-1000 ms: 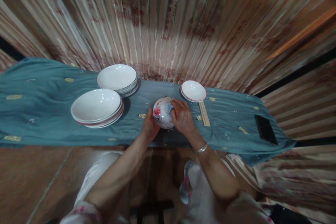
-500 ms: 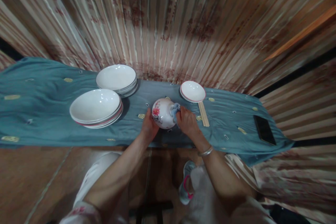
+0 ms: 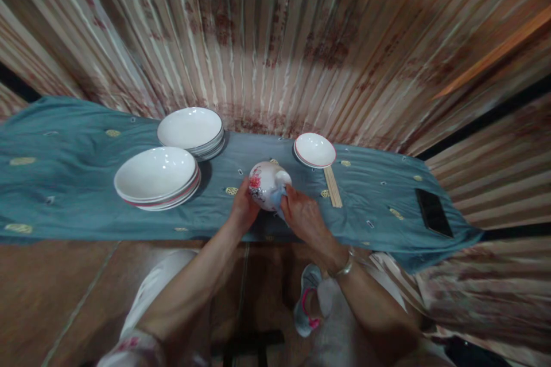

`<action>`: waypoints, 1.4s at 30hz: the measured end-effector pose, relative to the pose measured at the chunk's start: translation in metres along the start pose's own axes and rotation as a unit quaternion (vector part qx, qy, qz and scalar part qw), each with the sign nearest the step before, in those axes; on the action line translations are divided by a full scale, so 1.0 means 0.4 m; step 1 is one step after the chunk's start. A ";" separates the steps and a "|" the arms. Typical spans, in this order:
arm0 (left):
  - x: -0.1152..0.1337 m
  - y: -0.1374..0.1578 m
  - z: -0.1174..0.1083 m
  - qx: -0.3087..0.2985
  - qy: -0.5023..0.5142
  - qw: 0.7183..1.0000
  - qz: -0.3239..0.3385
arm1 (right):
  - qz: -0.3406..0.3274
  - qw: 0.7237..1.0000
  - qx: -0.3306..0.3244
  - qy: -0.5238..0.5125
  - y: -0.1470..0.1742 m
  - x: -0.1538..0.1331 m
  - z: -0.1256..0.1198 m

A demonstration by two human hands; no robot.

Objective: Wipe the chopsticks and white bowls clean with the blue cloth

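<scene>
A round white porcelain bowl with a red flower and dark sprigs painted on it is held over the middle of the table. It lies tipped, and what looks like its foot points to the right. My left hand grips its left side, fingers partly hidden beneath it. In the closed fingers of my right hand is a light blue cloth, pressed against the bowl's right side just below the foot.
Two stacks of white bowls, a front one and a back one, stand to the left. Small red-rimmed bowls, chopsticks and a black phone are to the right. A teal cloth covers the narrow table; a curtain hangs behind.
My right hand has moved slightly down and left with the cloth, from around the bowl's foot to the side below it, so the foot now shows. My left hand has hardly moved.
</scene>
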State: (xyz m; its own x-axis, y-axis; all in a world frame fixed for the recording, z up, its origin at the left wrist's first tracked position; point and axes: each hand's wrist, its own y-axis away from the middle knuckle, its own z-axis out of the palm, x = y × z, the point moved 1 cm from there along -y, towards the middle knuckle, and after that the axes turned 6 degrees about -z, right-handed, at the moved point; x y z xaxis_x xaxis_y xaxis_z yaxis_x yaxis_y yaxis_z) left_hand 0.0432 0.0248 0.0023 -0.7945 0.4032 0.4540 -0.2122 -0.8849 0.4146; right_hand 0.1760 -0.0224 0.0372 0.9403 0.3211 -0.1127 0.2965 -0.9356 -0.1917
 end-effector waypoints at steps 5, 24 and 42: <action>-0.004 -0.003 -0.005 -0.022 -0.047 0.999 0.013 | 0.006 0.997 0.031 -0.070 -0.003 -0.003 -0.012; 0.036 0.028 -0.009 -0.011 -0.545 0.781 0.304 | 0.084 0.948 0.066 -0.301 -0.033 0.054 0.013; -0.023 0.005 -0.037 -0.088 -0.779 0.484 0.388 | 0.162 0.945 0.002 -0.283 -0.045 0.116 0.004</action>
State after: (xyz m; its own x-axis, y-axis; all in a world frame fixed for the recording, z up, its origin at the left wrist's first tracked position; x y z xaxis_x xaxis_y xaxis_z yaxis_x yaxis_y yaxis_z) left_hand 0.0416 0.0159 -0.0129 0.6908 -0.5020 0.5203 -0.3486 -0.8618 -0.3686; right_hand 0.2141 0.0094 0.0339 0.7408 0.0454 -0.6702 0.0061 -0.9981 -0.0609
